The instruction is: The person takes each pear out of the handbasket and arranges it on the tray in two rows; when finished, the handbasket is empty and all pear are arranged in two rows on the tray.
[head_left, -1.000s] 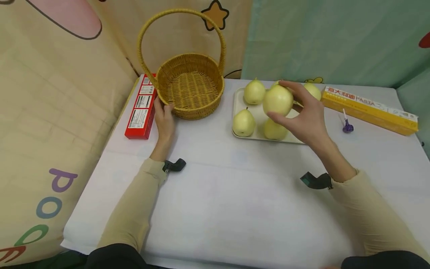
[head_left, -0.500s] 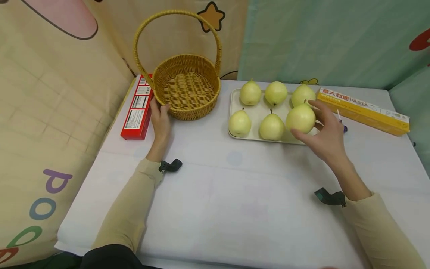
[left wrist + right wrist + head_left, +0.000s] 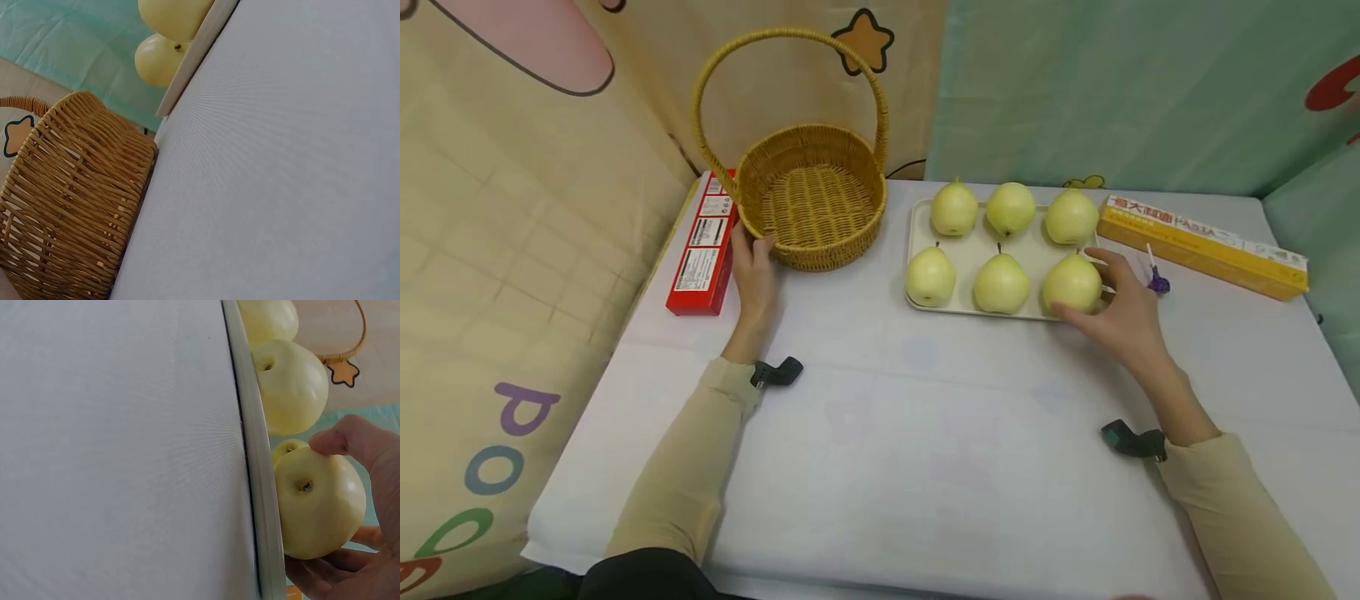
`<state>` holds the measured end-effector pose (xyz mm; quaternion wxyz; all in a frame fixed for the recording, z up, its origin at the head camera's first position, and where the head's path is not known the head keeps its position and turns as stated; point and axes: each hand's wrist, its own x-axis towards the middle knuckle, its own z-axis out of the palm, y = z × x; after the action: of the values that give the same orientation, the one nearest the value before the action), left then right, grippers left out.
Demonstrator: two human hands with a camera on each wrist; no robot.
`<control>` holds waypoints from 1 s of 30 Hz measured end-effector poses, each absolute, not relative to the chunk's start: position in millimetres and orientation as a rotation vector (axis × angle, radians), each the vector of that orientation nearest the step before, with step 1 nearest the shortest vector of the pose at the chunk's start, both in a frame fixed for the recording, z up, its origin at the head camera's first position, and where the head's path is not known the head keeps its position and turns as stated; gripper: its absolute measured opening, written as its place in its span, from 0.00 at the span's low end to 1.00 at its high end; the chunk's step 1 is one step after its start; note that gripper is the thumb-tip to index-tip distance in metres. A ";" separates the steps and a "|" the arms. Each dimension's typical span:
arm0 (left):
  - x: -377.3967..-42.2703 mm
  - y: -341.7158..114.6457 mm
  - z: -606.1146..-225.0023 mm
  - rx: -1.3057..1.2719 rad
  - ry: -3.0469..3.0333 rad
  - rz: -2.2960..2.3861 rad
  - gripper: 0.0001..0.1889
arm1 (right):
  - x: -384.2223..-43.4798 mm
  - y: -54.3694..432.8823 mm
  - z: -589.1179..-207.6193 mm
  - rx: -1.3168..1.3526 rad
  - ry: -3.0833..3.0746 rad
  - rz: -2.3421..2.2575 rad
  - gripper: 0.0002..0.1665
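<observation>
My right hand has its thumb and fingers around a pale green pear, which sits at the front right of a cream tray. In the right wrist view the thumb presses one side of that pear and the fingers lie behind it. Several other pears, such as the front middle one, stand in two rows on the tray. At the left, my left hand holds the near left side of a wicker basket with a tall handle. Its fingers are partly hidden beside the basket. Nothing lies inside the basket.
A red box lies just left of the basket and left hand. Right of the tray are a yellow pasta box and a purple lollipop. Curtains hang behind the white table.
My right hand has carried the pear rightward and lowered it onto the tray's front right spot. The left hand stays at the basket. The head view has shifted slightly.
</observation>
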<state>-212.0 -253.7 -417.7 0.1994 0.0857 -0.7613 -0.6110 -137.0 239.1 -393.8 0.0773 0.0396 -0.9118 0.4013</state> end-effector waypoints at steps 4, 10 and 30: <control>-210.7 -251.5 -418.2 0.240 -2.119 -1.716 0.34 | -137.3 241.8 -396.1 0.122 -2.739 1.189 0.53; -209.9 -250.9 -416.7 0.233 -2.109 -1.746 0.33 | -139.3 242.6 -397.5 0.120 -2.726 1.198 0.52; -208.1 -255.2 -419.3 0.219 -2.131 -1.777 0.33 | -139.6 231.7 -408.7 -0.017 -2.611 1.062 0.44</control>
<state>-208.1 -255.2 -419.3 0.1780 0.0773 -0.7534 -0.6282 -139.6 231.7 -408.7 0.1606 -0.0061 -0.9142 0.3720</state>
